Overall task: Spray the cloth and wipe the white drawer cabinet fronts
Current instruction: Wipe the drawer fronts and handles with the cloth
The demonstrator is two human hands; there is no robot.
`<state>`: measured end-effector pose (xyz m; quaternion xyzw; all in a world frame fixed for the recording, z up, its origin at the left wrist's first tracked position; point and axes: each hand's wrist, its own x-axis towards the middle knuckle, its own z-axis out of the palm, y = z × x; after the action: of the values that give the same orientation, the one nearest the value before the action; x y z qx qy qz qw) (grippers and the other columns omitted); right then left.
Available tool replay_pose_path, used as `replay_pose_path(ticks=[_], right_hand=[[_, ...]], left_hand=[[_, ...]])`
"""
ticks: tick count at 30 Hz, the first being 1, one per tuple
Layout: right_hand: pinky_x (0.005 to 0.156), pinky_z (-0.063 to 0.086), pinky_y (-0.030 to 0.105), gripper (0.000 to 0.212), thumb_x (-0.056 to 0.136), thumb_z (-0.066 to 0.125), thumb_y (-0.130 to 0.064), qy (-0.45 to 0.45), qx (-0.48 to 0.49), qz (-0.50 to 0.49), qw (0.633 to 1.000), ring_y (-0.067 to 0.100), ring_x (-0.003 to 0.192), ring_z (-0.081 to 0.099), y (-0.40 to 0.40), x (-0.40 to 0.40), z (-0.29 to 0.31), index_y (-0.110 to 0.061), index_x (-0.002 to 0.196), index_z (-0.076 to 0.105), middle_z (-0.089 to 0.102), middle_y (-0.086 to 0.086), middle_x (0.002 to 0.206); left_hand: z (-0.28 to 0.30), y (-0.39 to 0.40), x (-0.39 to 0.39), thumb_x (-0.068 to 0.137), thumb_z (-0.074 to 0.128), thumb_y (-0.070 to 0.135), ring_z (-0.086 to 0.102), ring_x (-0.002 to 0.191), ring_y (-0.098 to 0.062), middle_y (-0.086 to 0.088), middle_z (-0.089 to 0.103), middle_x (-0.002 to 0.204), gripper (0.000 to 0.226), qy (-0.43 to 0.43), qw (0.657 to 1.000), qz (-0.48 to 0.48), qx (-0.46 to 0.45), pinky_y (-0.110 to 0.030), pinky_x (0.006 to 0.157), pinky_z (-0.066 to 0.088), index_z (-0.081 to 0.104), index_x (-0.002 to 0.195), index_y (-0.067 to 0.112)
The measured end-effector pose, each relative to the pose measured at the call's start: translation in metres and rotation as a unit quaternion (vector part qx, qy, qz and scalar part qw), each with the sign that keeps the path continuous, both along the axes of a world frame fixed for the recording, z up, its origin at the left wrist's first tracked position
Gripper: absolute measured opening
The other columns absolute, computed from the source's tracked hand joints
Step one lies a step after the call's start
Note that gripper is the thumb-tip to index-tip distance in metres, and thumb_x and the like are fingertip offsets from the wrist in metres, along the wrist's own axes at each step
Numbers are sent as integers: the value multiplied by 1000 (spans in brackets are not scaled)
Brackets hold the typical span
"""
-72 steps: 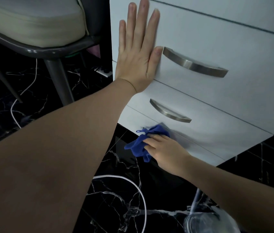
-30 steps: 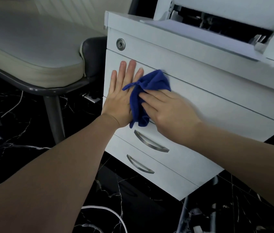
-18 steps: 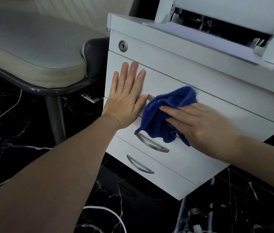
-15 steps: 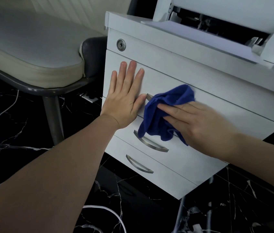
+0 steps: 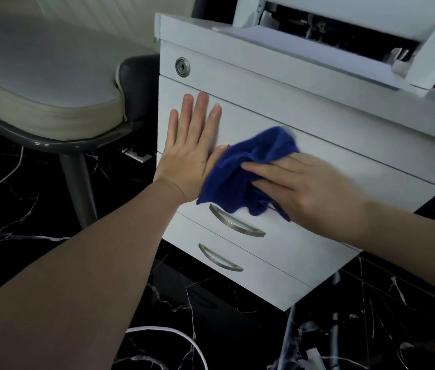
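A white drawer cabinet (image 5: 325, 156) with a round lock (image 5: 182, 67) and curved metal handles (image 5: 235, 221) stands in front of me. My left hand (image 5: 191, 150) lies flat, fingers spread, against the left part of the top drawer front. My right hand (image 5: 307, 188) presses a bunched blue cloth (image 5: 248, 166) onto the same drawer front, just right of the left hand. The cloth covers that drawer's handle and touches my left thumb. No spray bottle is in view.
A white printer (image 5: 344, 30) sits on top of the cabinet. A cushioned chair (image 5: 40, 84) stands to the left on grey legs. White cables (image 5: 179, 335) lie on the black marble floor (image 5: 37, 209), and a power strip (image 5: 137, 154) lies near the cabinet's left side.
My right hand came up from the bottom drawer to the top drawer front and has rubbed the cloth left and right there. In the last half second it slid slightly left. The left hand stayed put.
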<state>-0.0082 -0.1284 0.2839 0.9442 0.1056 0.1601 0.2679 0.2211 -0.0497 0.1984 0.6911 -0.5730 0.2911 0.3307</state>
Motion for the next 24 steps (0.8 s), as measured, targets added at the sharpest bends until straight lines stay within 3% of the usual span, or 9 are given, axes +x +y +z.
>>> replay_pose_path(ticks=[6, 10, 13, 16, 18, 20, 24], right_hand=[[93, 50, 47, 23, 86, 57, 3, -32, 16, 10, 999, 39, 104, 67, 4, 15, -3, 7, 102, 72, 67, 23, 124], [95, 38, 35, 31, 86, 44, -4, -53, 20, 3, 998, 36, 96, 68, 17, 54, -6, 6, 93, 73, 73, 21, 107], [95, 43, 38, 25, 88, 51, 0, -99, 54, -2, 994, 37, 97, 68, 22, 54, -14, 6, 95, 74, 73, 21, 106], [108, 37, 40, 18, 87, 63, 5, -132, 78, 48, 987, 38, 112, 62, 24, 22, -28, 8, 102, 73, 70, 23, 117], [111, 34, 40, 19, 88, 62, 7, -125, 74, 86, 986, 36, 117, 56, 28, 8, -38, 9, 104, 72, 68, 23, 121], [107, 41, 43, 19, 89, 63, 4, -111, 87, 111, 984, 36, 115, 59, 29, 9, -55, 8, 105, 73, 68, 23, 122], [100, 47, 45, 25, 89, 56, -2, -15, 62, 62, 996, 36, 107, 66, 26, 31, -101, 4, 108, 72, 69, 20, 122]], left_hand=[[1, 1, 0, 107, 15, 40, -4, 151, -42, -24, 1, 164, 60, -1, 1000, -4, -4, -57, 123, 1, -4, 156, 11], [-3, -3, 2, 106, 24, 31, -1, 149, -48, -30, 6, 161, 60, -8, 1000, -6, -22, -57, 123, -2, 0, 155, 5], [-3, -5, 0, 105, 22, 38, 3, 148, -52, -33, 8, 160, 64, -22, 1000, 10, -17, -61, 122, 2, 1, 154, 2], [-3, -7, 0, 105, 23, 39, 5, 147, -51, -33, 11, 160, 65, -23, 999, 31, -17, -62, 122, 6, -1, 153, 3], [-1, -7, -1, 106, 21, 38, 3, 148, -47, -30, 9, 161, 61, 0, 1000, 17, -20, -59, 122, 3, -1, 154, 9], [0, -5, -2, 106, 22, 37, 3, 149, -46, -29, 8, 161, 60, 11, 1000, 7, -18, -59, 122, 2, 1, 154, 9], [2, -1, -4, 106, 25, 35, 1, 149, -46, -29, 6, 162, 61, 13, 1000, -3, -13, -59, 123, 0, 5, 155, 3]])
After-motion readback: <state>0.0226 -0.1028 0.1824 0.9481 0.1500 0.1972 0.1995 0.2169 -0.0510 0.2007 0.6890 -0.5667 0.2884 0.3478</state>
